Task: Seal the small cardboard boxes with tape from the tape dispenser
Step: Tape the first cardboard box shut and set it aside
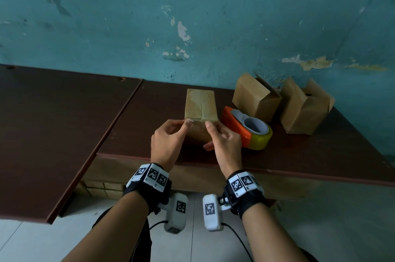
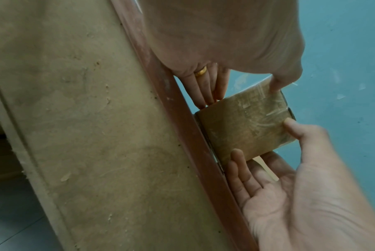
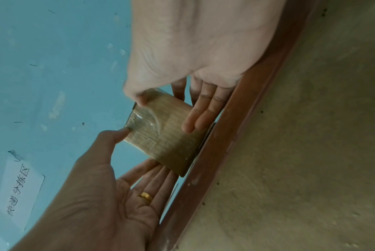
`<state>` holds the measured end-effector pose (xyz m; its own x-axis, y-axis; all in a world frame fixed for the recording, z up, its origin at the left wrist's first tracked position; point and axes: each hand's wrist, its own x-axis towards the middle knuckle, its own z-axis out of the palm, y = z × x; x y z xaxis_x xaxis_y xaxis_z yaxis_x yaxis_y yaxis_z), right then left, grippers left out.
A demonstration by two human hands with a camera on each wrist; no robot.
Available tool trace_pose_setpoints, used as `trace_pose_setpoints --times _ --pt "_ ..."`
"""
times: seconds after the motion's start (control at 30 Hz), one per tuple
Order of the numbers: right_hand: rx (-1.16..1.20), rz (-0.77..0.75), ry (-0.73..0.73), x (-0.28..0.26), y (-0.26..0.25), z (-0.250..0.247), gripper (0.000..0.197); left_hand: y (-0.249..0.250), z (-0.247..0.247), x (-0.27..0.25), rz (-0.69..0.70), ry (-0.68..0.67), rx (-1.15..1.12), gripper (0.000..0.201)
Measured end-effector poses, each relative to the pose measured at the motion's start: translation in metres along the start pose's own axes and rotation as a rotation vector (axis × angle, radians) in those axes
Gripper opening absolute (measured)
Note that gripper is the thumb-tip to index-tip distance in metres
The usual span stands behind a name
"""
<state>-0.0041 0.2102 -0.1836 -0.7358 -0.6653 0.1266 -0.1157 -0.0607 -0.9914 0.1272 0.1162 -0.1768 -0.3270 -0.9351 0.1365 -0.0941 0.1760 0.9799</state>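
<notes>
A small cardboard box (image 1: 201, 107) stands near the table's front edge, with clear tape running along its top seam and down its near face. My left hand (image 1: 168, 139) is at the box's left near corner, its thumb (image 2: 276, 84) pressing the tape at the top edge and its straight fingers (image 2: 205, 95) lying along the side. At the right near corner, my right hand (image 1: 224, 139) presses a thumb (image 2: 291, 125) on the taped face (image 3: 143, 122) and lays straight fingers (image 3: 195, 118) against the box. The orange tape dispenser (image 1: 248, 131) lies just right of the box, untouched.
Two more cardboard boxes (image 1: 256, 97) (image 1: 303, 107) with loose flaps stand at the back right by the teal wall (image 1: 192, 15). A second dark tabletop (image 1: 53, 122) adjoins on the left. The table's front edge (image 1: 256, 167) is close under my wrists.
</notes>
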Motion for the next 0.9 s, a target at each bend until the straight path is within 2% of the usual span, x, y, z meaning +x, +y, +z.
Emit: trace_pose_setpoints --times 0.17,0.3,0.37,0.43,0.53,0.67,0.9 --pt "-0.073 -0.003 -0.050 0.003 -0.001 -0.005 0.046 -0.012 -0.001 0.008 -0.054 -0.052 -0.068 0.039" --pt "0.002 0.024 -0.023 -0.002 -0.013 -0.003 0.034 -0.006 -0.001 0.010 -0.133 -0.058 -0.059 0.071" --pt "-0.008 0.025 -0.010 -0.004 -0.019 0.000 0.036 0.001 0.001 0.009 -0.129 -0.056 0.015 0.081" --pt "-0.034 0.041 0.003 -0.002 -0.018 0.001 0.039 0.007 0.002 0.006 -0.124 -0.049 0.105 0.078" --pt "-0.046 0.046 0.000 0.001 -0.013 0.002 0.054 0.009 0.004 0.005 -0.122 -0.049 0.155 0.074" --pt "-0.023 0.021 -0.017 -0.001 -0.011 -0.001 0.039 0.005 0.002 0.005 -0.079 -0.044 0.178 0.062" --pt "-0.030 -0.007 -0.091 -0.001 -0.004 -0.014 0.039 -0.003 -0.001 0.008 -0.014 -0.105 0.174 0.066"
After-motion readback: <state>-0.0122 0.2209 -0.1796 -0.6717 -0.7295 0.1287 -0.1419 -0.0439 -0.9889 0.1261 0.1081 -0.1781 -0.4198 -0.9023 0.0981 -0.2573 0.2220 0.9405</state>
